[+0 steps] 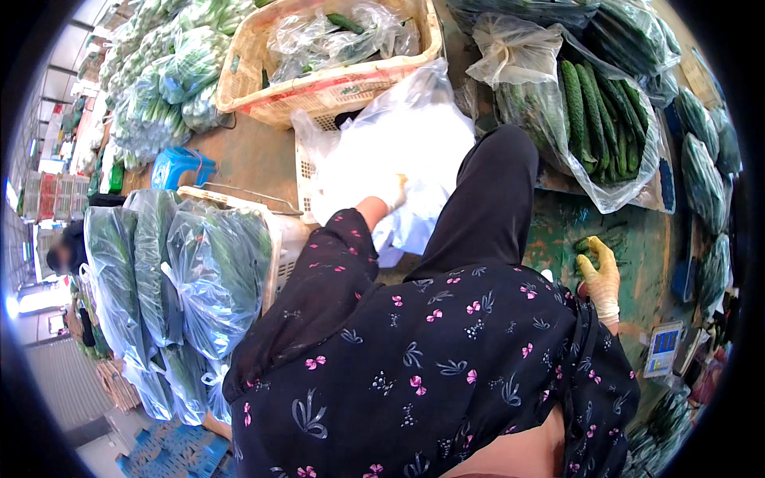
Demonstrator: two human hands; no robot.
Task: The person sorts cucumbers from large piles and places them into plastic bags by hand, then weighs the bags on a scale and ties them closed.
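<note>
My left hand (392, 193) rests on a bright stack of white plastic bags or sheets (398, 143) lying over a pale crate (304, 177). Glare washes out its fingers, so their grip is not visible. At the right, my right hand (602, 279) wears a yellowish glove above the green surface. Its thumb and fingers are apart, and the fingertips are beside a few loose cucumbers (617, 243). Farther up, an open clear bag holds many dark green cucumbers (606, 119).
A cream crate (335, 76) with clear plastic and cucumbers stands ahead. Bagged green vegetables (171, 88) pile up at the far left; filled clear bags (215, 263) stand nearer. A blue container (182, 167) sits between them. Beyond my right hand lies a device with a screen (663, 348).
</note>
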